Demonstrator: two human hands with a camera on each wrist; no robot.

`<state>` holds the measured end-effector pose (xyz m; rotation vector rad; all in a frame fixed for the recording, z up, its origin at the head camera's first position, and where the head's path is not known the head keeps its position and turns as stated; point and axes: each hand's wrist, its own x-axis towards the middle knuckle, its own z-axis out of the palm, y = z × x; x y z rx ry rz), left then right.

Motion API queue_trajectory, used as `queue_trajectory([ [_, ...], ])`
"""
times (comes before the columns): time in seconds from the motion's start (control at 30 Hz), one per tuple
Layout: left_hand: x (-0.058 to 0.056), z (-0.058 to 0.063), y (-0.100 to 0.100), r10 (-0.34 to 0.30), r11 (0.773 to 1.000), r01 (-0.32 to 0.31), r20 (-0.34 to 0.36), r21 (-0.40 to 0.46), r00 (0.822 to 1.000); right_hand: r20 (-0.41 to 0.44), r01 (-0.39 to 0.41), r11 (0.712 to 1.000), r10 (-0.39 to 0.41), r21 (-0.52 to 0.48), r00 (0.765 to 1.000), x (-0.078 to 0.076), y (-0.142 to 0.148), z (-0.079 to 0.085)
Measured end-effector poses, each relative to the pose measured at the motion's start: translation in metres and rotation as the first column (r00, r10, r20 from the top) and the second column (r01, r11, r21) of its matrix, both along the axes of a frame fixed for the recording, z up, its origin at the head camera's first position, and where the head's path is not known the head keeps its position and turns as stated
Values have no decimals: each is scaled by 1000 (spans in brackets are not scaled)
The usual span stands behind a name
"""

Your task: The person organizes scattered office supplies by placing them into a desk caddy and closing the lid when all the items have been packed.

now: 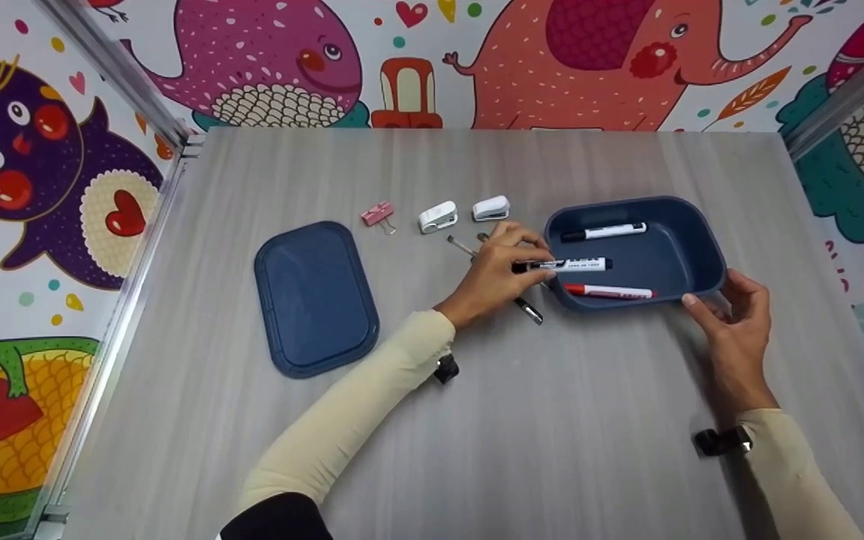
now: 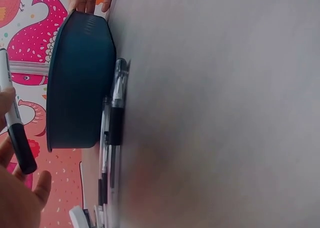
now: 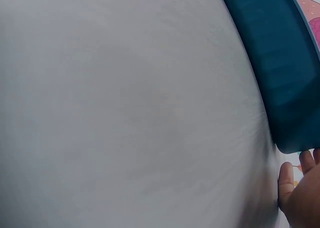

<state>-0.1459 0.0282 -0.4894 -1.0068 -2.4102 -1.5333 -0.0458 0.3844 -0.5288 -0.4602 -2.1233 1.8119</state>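
My left hand [image 1: 496, 266] pinches a white marker with black ends [image 1: 578, 264] over the left side of a dark blue plastic box [image 1: 691, 225]. Inside the box lie a black-capped marker [image 1: 612, 232] and a red-capped marker [image 1: 619, 292]. My right hand [image 1: 736, 330] holds the box's near right corner, thumb in front and fingers at the end. Below my left hand, clear pens with black grips [image 2: 116, 123] lie on the table beside the box, partly hidden in the head view. The right wrist view shows the box's outer wall [image 3: 285, 68] above my right fingers.
A dark blue lid [image 1: 317, 300] lies flat on the grey table [image 1: 522, 450] at left. Toward the back are a pink binder clip [image 1: 378, 214] and two small white staplers, one [image 1: 438, 217] left of the other [image 1: 491, 208]. Printed panels surround the table.
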Motion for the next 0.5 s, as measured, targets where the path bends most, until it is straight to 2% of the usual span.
queue_trajectory([
  [0.3, -1, 1, 4, -16, 1000, 16, -12, 16, 1000, -22, 12, 999, -13, -33, 1000, -3, -3, 0],
  [0.5, 0, 2, 13, -26, 999, 26, -10, 26, 1000, 12, 13, 1000, -12, -4, 1000, -1, -1, 0],
])
